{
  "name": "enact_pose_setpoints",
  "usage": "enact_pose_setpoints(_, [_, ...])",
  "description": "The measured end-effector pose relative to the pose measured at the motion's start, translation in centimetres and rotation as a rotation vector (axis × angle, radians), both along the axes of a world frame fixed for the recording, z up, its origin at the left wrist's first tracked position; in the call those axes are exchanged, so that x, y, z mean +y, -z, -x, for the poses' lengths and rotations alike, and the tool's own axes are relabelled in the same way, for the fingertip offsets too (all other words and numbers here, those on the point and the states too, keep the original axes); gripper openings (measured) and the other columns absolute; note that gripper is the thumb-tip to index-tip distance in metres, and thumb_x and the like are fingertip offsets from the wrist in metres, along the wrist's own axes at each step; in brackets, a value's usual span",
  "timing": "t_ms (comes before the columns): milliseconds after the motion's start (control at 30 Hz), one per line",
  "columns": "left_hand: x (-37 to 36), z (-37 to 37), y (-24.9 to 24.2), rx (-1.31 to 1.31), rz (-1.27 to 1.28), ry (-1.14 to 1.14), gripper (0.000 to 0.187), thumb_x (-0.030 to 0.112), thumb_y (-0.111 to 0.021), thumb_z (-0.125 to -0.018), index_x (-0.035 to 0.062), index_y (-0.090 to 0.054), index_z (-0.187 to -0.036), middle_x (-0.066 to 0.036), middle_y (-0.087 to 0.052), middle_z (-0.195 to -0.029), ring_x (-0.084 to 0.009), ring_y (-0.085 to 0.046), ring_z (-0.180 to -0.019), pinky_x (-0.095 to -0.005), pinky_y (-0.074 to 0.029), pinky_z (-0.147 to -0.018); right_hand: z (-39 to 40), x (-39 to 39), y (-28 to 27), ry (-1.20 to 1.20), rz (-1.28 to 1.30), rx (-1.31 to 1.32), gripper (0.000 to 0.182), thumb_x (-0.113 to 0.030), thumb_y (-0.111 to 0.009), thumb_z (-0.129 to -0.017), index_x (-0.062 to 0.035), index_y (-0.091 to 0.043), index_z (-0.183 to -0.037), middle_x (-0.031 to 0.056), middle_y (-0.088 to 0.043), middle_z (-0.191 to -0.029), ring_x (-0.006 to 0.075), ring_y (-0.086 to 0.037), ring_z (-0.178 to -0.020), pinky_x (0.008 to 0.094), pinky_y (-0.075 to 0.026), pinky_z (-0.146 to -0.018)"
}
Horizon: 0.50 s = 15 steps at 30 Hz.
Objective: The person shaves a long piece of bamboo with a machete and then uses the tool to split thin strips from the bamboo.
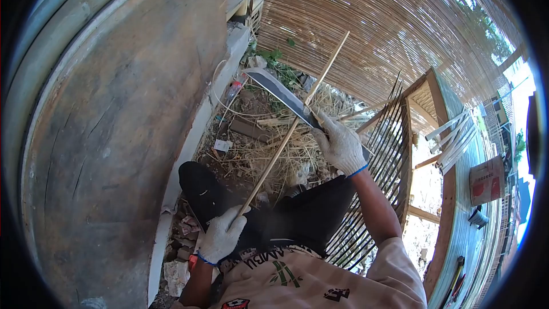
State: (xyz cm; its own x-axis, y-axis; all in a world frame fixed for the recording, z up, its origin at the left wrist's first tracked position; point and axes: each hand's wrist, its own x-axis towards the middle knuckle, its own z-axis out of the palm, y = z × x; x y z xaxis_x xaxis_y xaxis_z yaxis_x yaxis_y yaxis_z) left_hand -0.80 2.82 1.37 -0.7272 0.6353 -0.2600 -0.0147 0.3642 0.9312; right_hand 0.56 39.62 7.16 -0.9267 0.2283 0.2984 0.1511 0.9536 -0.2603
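Note:
My left hand (222, 234), in a white knit glove with a blue cuff, is closed around the lower end of a long, thin bamboo strip (273, 163). The strip slants up and away to the right. My right hand (342, 146), gloved the same way, grips the handle of a machete (277, 88). Its long dark blade with a bright edge points to the upper left. Blade and strip cross just beyond my right hand and seem to touch there. Most of the handle is hidden in my fist.
Bamboo shavings (297, 149) litter the ground beyond my folded legs. A large weathered panel (126, 114) stands at left. A bamboo screen (366, 17) rises ahead. At right are a slatted bamboo frame (377, 189), a bench (449, 206) and a bucket (487, 181).

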Motion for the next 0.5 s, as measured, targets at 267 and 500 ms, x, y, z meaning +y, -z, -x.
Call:
enact_pose_setpoints(267, [1.3, -0.3, 0.7, -0.233, 0.026, 0.012, 0.038, 0.024, -0.051, -0.11, 0.0018, -0.064, -0.138, -0.011, -0.069, -0.092, -0.0145, -0.061, -0.077, -0.0334, -0.051, -0.074, -2.7, -5.4, 0.4, -0.245, 0.044, -0.278, 0.06, -0.042, -0.062, -0.104, -0.0258, -0.045, -0.159, 0.0129, -0.066, -0.086, 0.0355, -0.072, -0.077, 0.0498, -0.057, -0.064])
enact_pose_setpoints(500, [1.1, -0.2, 0.5, -0.14, 0.017, -0.001, 0.037, 0.023, -0.051, -0.11, 0.0029, -0.066, -0.137, -0.011, -0.066, -0.085, -0.0153, -0.059, -0.072, -0.0337, -0.051, -0.072, -1.7, -5.5, 0.3, -0.305, -0.015, -0.317, 0.061, -0.052, -0.059, -0.104, -0.0281, -0.046, -0.159, 0.012, -0.064, -0.085, 0.0327, -0.071, -0.074, 0.0469, -0.056, -0.06])
